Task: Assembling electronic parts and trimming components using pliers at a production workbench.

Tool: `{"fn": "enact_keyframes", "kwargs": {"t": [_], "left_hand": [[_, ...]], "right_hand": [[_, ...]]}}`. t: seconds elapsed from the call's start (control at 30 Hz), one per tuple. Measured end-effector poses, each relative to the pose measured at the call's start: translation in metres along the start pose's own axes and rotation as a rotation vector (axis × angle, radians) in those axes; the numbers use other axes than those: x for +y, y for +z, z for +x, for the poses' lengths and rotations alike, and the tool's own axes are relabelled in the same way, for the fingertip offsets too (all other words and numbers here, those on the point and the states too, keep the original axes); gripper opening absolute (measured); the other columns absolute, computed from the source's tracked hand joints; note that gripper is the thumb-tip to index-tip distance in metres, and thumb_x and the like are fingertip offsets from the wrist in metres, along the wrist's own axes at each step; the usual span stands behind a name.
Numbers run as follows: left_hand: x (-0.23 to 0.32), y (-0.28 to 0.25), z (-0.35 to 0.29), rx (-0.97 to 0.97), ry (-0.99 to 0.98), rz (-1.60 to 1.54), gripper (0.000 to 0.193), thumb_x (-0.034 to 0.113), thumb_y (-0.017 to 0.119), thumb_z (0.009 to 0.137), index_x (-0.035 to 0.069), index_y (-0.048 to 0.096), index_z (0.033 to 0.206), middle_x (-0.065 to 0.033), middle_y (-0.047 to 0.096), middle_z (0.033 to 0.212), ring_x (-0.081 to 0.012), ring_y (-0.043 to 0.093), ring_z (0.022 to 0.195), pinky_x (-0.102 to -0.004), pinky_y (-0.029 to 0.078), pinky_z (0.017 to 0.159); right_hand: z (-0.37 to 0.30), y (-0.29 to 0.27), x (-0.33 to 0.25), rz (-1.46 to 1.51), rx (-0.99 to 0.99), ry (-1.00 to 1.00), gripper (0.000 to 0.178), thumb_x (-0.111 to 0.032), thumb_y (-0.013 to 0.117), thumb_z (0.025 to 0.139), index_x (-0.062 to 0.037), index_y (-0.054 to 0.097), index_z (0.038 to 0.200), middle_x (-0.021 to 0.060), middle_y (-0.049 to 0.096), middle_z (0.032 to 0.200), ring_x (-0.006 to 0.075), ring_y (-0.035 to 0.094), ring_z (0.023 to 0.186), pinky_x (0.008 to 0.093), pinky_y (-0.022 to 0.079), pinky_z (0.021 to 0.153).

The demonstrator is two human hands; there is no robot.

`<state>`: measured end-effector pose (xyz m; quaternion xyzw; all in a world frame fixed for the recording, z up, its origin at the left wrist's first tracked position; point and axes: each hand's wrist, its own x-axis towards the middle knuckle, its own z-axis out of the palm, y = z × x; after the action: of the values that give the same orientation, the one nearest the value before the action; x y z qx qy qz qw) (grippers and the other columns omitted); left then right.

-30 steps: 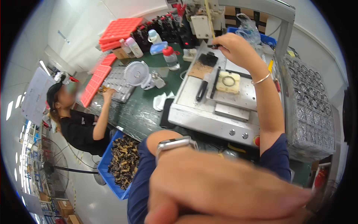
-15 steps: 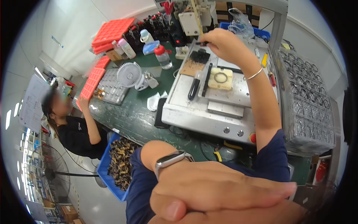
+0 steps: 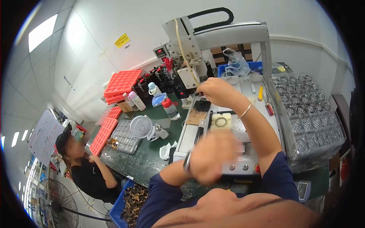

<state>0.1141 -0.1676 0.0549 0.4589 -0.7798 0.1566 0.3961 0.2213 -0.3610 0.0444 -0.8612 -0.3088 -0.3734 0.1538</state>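
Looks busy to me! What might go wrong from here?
The right hand is close to the machine head; if that moved, it might pinch the fingers.

The left hand, blurred, appears just below the pale pad in this view; if near enough, it could nudge the ring lying there.

The red-capped bottle stands on the crowded green table; a bump might tip it.

A thin dark ring (image 3: pixel 215 122) lies flat on a cream block (image 3: pixel 228 127).

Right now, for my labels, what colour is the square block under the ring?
The block is pale yellow, clearest in head view.
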Motion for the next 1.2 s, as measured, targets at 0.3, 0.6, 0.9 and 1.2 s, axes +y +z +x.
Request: {"fn": "enact_keyframes", "kwargs": {"t": [0.3, 0.6, 0.9, 1.2], "left_hand": [[-0.170, -0.009, -0.118, 0.785, -0.525, 0.025, 0.059, 0.014, 0.059, 0.089, -0.004, 0.031, 0.138, -0.0148, 0.043, 0.133, -0.0237, 0.042, 0.125, -0.0378, 0.030, 0.108], [-0.157, -0.011, -0.114, 0.934, -0.519, 0.113, 0.029, 0.000, 0.053, 0.094, -0.003, 0.054, 0.123, -0.0085, 0.054, 0.116, -0.0137, 0.056, 0.102, -0.0253, 0.046, 0.089], [-0.146, -0.020, -0.109, 0.835, -0.530, 0.396, 0.025, 0.000, 0.057, 0.092, -0.002, 0.058, 0.116, -0.0112, 0.055, 0.113, -0.0176, 0.058, 0.098, -0.0284, 0.047, 0.087], [-0.146, -0.016, -0.104, 0.769, -0.228, 0.591, 0.029, -0.009, 0.060, 0.083, 0.002, 0.053, 0.108, -0.0189, 0.056, 0.109, -0.0304, 0.057, 0.096, -0.0360, 0.046, 0.084]], "right_hand": [[0.015, -0.002, -0.022, 0.405, 0.121, 0.000, 0.021, 0.003, 0.059, 0.083, -0.0027, 0.067, 0.101, 0.0116, 0.065, 0.093, 0.0281, 0.063, 0.086, 0.0335, 0.051, 0.073], [0.016, -0.003, -0.034, 0.431, 0.085, 0.031, 0.020, 0.004, 0.062, 0.081, -0.0023, 0.066, 0.100, 0.0103, 0.066, 0.093, 0.0265, 0.064, 0.087, 0.0329, 0.052, 0.075], [0.016, 0.002, -0.032, 0.284, 0.098, -0.018, 0.021, 0.002, 0.064, 0.079, -0.0040, 0.063, 0.099, 0.0099, 0.065, 0.092, 0.0273, 0.064, 0.081, 0.0333, 0.052, 0.071], [0.017, -0.003, -0.039, 0.275, 0.100, -0.055, 0.021, 0.003, 0.063, 0.078, -0.0024, 0.062, 0.098, 0.0124, 0.064, 0.088, 0.0307, 0.063, 0.078, 0.0356, 0.052, 0.068]]}}
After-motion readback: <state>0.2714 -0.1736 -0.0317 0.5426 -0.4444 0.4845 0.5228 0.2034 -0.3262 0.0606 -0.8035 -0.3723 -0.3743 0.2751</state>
